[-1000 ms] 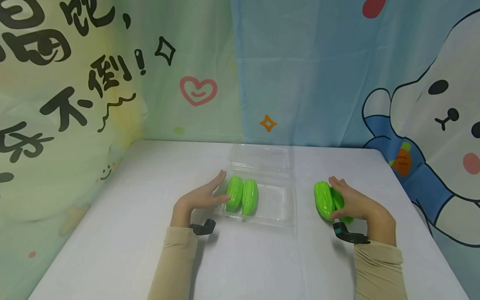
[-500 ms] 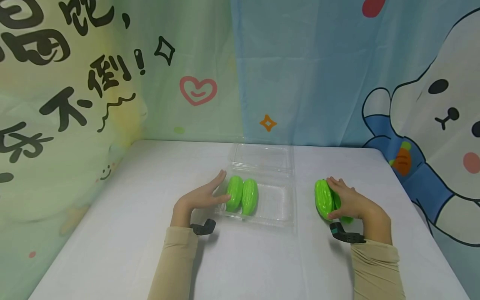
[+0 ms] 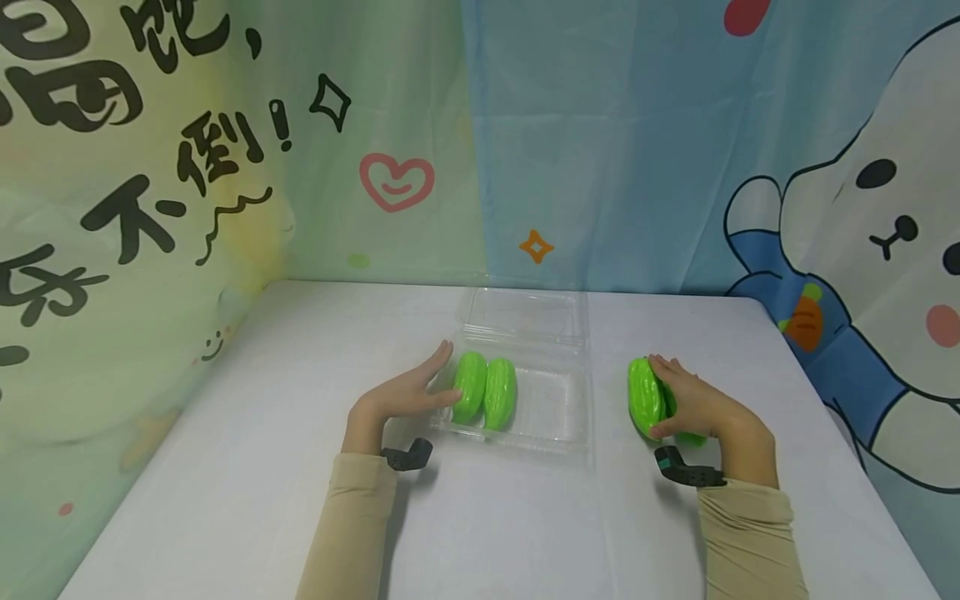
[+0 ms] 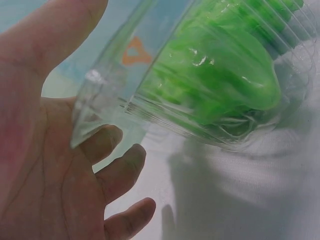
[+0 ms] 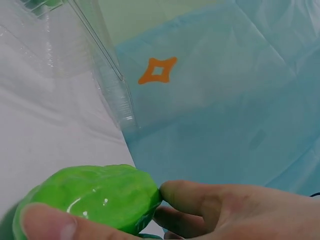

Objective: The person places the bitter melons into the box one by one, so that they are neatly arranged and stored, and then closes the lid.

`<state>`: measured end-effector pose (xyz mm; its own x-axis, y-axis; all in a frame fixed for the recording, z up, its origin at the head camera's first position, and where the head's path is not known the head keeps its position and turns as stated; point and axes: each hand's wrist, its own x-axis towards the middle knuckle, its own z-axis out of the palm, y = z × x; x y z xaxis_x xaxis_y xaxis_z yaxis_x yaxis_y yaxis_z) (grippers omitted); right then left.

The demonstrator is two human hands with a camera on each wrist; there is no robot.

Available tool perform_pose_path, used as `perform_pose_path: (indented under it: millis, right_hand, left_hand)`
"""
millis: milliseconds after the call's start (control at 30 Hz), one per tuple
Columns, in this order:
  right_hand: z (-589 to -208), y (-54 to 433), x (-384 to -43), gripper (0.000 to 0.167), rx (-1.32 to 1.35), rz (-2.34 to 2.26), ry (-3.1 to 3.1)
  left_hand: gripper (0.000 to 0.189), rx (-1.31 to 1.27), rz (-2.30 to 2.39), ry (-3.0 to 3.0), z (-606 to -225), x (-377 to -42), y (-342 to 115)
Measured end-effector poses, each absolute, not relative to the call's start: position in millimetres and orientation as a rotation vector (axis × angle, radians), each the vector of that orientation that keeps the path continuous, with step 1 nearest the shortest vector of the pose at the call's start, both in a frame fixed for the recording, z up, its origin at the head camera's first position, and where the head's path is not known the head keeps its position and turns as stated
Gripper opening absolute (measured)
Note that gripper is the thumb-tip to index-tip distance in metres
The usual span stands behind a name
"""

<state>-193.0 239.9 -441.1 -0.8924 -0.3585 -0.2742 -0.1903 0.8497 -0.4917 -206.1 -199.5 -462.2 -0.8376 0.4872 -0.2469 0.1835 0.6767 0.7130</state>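
Two bright green, ridged bitter melons point(image 3: 468, 387) lie side by side in the left part of a clear plastic clamshell box point(image 3: 551, 396), its lid folded back. My left hand point(image 3: 405, 392) rests against the box's left side, fingers extended; in the left wrist view the box's flange point(image 4: 102, 90) sits between thumb and fingers. At the right, my right hand point(image 3: 697, 400) pinches a third bitter melon point(image 3: 643, 396) by its ends, thumb at the near end, fingertips at the far end point(image 5: 95, 195). Another bitter melon point(image 3: 692, 438) is mostly hidden under that hand.
A white-covered table point(image 3: 262, 500) bears everything. The box's open lid point(image 3: 525, 312) lies toward the back edge. Behind stands a printed curtain point(image 3: 637, 167) with a cartoon figure at the right. Each wrist wears a dark camera mount point(image 3: 408, 455).
My right hand has shifted slightly left and closed on the left melon of the right pair. The left hand and the box have stayed in place.
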Motion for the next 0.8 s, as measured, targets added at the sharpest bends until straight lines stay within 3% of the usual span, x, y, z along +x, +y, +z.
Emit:
perform_pose_path:
  millis: [367,800]
  right_hand:
    - [-442,231,-193,0.114,-0.406,-0.596,2.699]
    - [-442,210,-194,0.109,-0.597,-0.595,2.711]
  left_hand:
    - [0.094,0.539,0.983,2.482,-461,-205,-198]
    - [0.094,0.541,0.992,2.480,-463,-206,-197]
